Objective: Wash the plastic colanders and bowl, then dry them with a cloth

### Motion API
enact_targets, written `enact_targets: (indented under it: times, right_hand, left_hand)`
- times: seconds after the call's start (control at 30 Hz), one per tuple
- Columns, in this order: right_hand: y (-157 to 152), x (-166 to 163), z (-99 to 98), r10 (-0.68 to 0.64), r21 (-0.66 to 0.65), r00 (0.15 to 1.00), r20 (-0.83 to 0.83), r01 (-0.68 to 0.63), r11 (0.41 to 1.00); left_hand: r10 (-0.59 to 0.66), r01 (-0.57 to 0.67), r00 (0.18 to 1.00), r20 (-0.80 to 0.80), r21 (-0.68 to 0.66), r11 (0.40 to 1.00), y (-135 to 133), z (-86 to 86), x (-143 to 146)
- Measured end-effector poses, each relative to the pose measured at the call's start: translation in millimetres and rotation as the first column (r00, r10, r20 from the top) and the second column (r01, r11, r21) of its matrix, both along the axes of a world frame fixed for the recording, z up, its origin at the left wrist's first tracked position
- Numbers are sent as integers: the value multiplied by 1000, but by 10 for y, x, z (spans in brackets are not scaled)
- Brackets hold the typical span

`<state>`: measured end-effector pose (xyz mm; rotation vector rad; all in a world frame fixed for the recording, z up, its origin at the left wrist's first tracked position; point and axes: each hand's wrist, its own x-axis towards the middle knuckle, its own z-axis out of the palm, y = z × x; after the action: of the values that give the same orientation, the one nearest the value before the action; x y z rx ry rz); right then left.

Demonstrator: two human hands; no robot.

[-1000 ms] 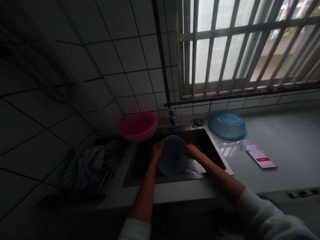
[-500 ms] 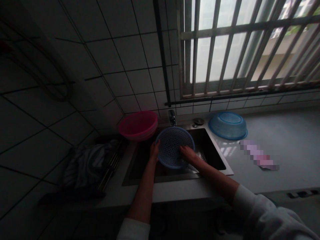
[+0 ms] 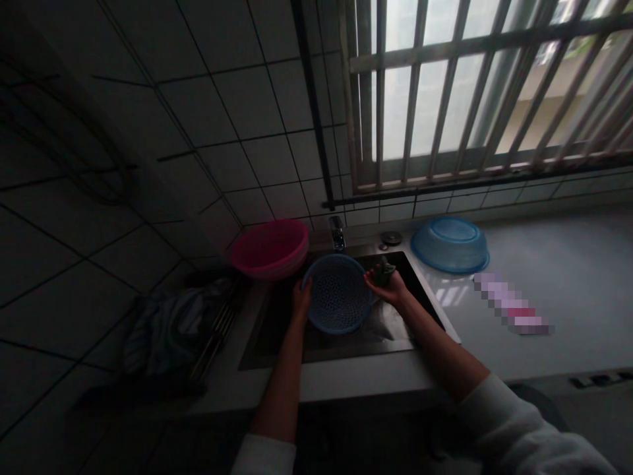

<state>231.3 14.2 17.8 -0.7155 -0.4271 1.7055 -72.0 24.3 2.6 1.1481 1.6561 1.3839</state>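
Observation:
A blue perforated plastic strainer is tilted over the dark steel sink. My left hand grips its left rim. At the strainer's right rim, my right hand is closed around a small dark green thing, perhaps a scrubbing pad. A faucet stands just behind the strainer at the back of the sink.
A pink basin sits at the sink's back left corner. A blue basin lies upside down on the grey counter to the right, near a pink-marked phone-like item. Dark cloth lies left. A barred window is above.
My right hand came out of the strainer's inside to its right rim, now holding a dark green thing. The strainer turned and dropped slightly; my left hand kept hold of the rim.

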Motion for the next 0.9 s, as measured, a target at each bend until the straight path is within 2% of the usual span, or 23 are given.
enact_targets:
  times: [0.13, 0.37, 0.53, 0.7, 0.9]
  right_hand:
    - [39, 2, 0, -21, -69, 991, -130, 12, 998]
    - [25, 31, -25, 139, -55, 969, -202, -153, 987]
    - [-37, -15, 7, 214, -48, 972, -98, -220, 974]
    - [-62, -71, 21, 118, -81, 985, 127, -108, 991]
    - [-65, -96, 64, 91, -76, 974, 208, -77, 994]
  left_hand:
    - [-25, 25, 1000, -9, 5, 1000, -16, -3, -22]
    - [21, -20, 999, -41, 14, 1000, -18, -21, -79]
    - [26, -25, 999, -41, 26, 999, -12, -43, -87]
    - [42, -41, 999, -32, 36, 999, 11, -55, -95]
    - [25, -24, 997, -71, 13, 1000, -6, -17, -83]
